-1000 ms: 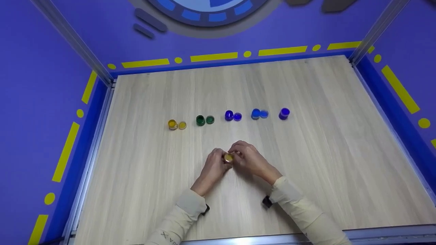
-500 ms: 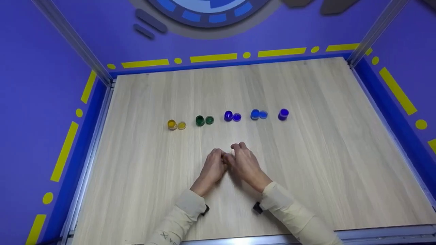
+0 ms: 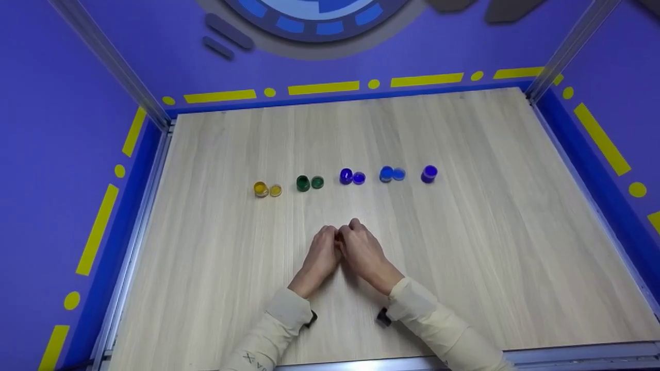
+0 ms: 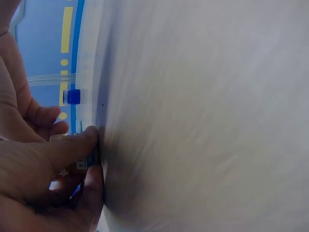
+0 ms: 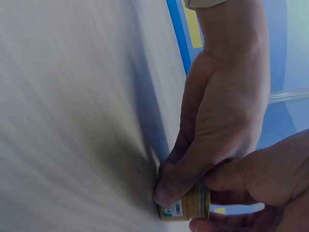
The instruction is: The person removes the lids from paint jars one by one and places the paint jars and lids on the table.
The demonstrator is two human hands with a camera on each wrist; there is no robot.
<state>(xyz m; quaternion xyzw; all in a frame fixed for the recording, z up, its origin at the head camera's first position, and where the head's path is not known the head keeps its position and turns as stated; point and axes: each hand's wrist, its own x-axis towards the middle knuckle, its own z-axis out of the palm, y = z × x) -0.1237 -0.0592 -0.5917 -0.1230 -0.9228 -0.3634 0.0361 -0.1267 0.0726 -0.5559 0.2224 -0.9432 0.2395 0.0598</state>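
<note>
In the head view my left hand [image 3: 320,253] and right hand [image 3: 364,252] meet at the middle front of the table, hiding what lies between them. The right wrist view shows a small ochre-yellow paint jar [image 5: 192,205] with a white label, standing on the table. My left hand [image 5: 224,104] grips its body between thumb and fingers, low against the tabletop. Thumb and fingers of my right hand [image 5: 277,179] pinch the jar's top from either side. Whether the lid is turned or loose cannot be seen.
Beyond my hands, a row holds an open yellow jar [image 3: 261,189] with its lid [image 3: 276,190], a green jar [image 3: 302,183], a dark blue jar [image 3: 346,176] and a light blue jar [image 3: 386,173], lids beside them. A purple jar [image 3: 429,173] ends the row.
My right hand has moved left and closed over the jar's top, so the yellow top seen a second ago is covered. The left hand has stayed nearly still around the jar.
</note>
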